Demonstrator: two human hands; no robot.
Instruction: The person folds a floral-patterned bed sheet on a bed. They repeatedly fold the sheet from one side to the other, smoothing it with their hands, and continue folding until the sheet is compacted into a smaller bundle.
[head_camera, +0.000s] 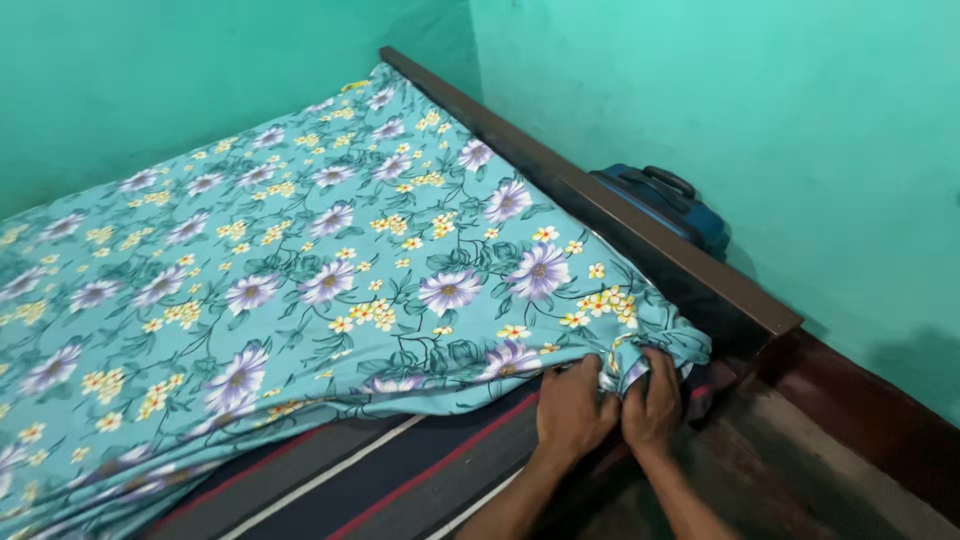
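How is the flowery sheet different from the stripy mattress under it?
The floral sheet is turquoise with purple and yellow flowers; the striped mattress is dark with red and white stripes. The sheet covers most of the bed, the mattress shows only along the near edge. The left hand and right hand grip the sheet's corner.

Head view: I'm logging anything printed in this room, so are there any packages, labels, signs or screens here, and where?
None in view: no package, label, sign or screen.
Nearest to a container: a dark blue suitcase with a black handle, behind the brown bed frame by the green wall.
Both hands, left hand and right hand, grip the floral sheet.
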